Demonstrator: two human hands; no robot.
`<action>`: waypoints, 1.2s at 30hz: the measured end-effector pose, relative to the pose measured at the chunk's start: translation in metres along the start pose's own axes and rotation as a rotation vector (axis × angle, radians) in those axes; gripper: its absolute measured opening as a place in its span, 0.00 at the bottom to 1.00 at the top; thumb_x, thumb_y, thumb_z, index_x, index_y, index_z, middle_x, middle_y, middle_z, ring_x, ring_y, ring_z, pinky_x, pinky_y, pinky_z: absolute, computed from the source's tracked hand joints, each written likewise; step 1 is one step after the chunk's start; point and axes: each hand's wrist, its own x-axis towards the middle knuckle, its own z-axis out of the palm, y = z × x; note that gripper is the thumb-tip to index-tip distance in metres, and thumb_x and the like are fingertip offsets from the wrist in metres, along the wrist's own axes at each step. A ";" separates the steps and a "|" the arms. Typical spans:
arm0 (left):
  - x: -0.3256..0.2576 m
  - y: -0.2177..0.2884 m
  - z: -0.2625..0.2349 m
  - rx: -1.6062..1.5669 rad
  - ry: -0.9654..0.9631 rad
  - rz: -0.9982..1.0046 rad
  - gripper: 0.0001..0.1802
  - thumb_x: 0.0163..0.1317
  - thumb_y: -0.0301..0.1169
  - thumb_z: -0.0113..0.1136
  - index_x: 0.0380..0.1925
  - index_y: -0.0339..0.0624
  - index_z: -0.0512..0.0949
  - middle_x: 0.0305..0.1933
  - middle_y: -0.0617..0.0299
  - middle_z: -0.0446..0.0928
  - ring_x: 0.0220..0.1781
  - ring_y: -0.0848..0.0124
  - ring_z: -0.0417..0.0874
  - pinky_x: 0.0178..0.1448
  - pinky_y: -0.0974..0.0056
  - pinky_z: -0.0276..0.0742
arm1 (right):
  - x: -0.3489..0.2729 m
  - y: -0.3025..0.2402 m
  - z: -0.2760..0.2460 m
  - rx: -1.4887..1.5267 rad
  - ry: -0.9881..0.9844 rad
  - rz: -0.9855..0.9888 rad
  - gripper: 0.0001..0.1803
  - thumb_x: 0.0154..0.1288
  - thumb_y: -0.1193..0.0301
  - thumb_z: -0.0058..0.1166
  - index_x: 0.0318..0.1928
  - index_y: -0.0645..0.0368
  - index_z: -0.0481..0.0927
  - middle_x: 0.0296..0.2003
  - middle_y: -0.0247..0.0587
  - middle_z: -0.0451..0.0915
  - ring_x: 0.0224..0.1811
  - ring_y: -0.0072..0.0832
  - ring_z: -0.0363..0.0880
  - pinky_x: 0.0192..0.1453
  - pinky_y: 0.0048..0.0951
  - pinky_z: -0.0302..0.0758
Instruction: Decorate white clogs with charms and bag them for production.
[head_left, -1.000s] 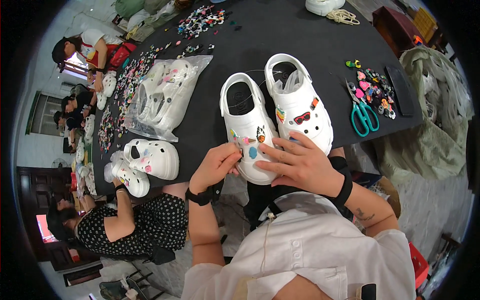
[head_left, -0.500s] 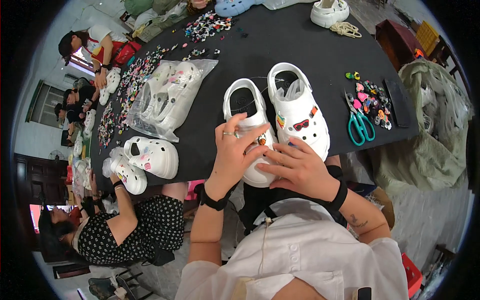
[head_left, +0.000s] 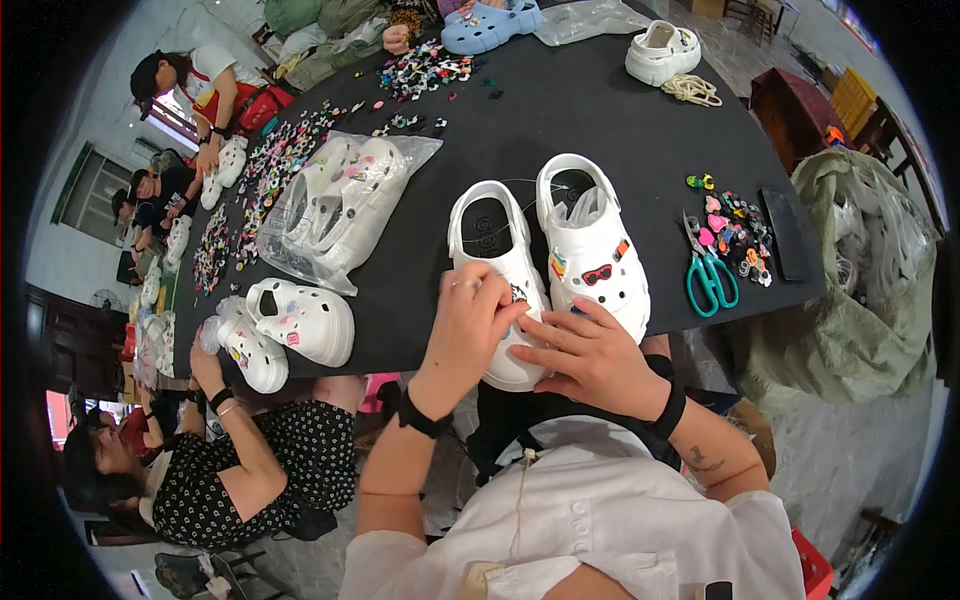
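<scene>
Two white clogs stand side by side in front of me, heels pointing away. My left hand (head_left: 466, 322) is over the left clog (head_left: 510, 262), thumb and forefinger pinched together on a small shoe charm that they mostly hide. A dark-and-white charm (head_left: 518, 293) shows just beyond these fingertips. My right hand (head_left: 592, 352) rests across the same clog's toe, fingers stretched out and apart. Beside it, the right clog (head_left: 590, 240) bears a red sunglasses charm (head_left: 597, 274), a rainbow charm (head_left: 557, 264) and an orange one (head_left: 622, 249); clear plastic is stuffed inside it.
Teal-handled scissors (head_left: 711, 280), a charm pile (head_left: 738, 230) and a black flat case (head_left: 784, 235) lie right. Left are bagged clogs (head_left: 340, 205), another white pair (head_left: 305, 322) and scattered charms (head_left: 290, 140). A co-worker's hand (head_left: 208, 370) touches that pair. Other people work along the table.
My left thumb and forefinger have closed together over the left clog, covering the orange charm that showed between them. My right hand stays on the toe. The whole view has shifted slightly.
</scene>
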 end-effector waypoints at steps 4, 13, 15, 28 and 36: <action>0.013 0.011 -0.019 -0.171 -0.236 -0.103 0.12 0.60 0.30 0.66 0.41 0.39 0.77 0.44 0.52 0.72 0.37 0.59 0.80 0.40 0.60 0.76 | 0.002 0.000 0.000 0.017 -0.018 -0.008 0.35 0.46 0.61 0.71 0.60 0.40 0.78 0.60 0.29 0.75 0.55 0.29 0.76 0.69 0.41 0.63; 0.022 0.015 -0.021 0.025 -0.342 0.132 0.11 0.63 0.32 0.61 0.39 0.40 0.73 0.36 0.54 0.72 0.37 0.56 0.80 0.39 0.57 0.77 | 0.000 0.000 -0.002 0.026 0.002 -0.005 0.34 0.47 0.62 0.70 0.59 0.41 0.78 0.60 0.29 0.75 0.50 0.27 0.77 0.69 0.40 0.63; 0.025 0.018 -0.018 0.063 -0.313 0.174 0.11 0.62 0.32 0.61 0.37 0.39 0.71 0.36 0.54 0.72 0.37 0.56 0.79 0.38 0.57 0.76 | 0.000 0.000 -0.002 0.041 -0.015 -0.002 0.33 0.48 0.63 0.70 0.59 0.42 0.79 0.60 0.30 0.75 0.50 0.28 0.77 0.69 0.40 0.63; 0.025 0.025 -0.005 0.441 -0.375 0.143 0.19 0.65 0.45 0.59 0.23 0.43 0.76 0.18 0.58 0.78 0.22 0.61 0.83 0.24 0.59 0.75 | 0.003 -0.002 -0.002 0.036 -0.002 0.005 0.34 0.46 0.63 0.70 0.58 0.42 0.79 0.59 0.30 0.77 0.51 0.28 0.78 0.68 0.41 0.64; 0.038 0.000 -0.011 0.094 -0.428 0.210 0.18 0.62 0.43 0.61 0.20 0.44 0.80 0.19 0.56 0.77 0.23 0.56 0.81 0.27 0.56 0.74 | 0.004 -0.002 -0.001 0.014 0.009 0.010 0.34 0.40 0.62 0.73 0.55 0.39 0.81 0.58 0.27 0.78 0.50 0.26 0.79 0.69 0.41 0.65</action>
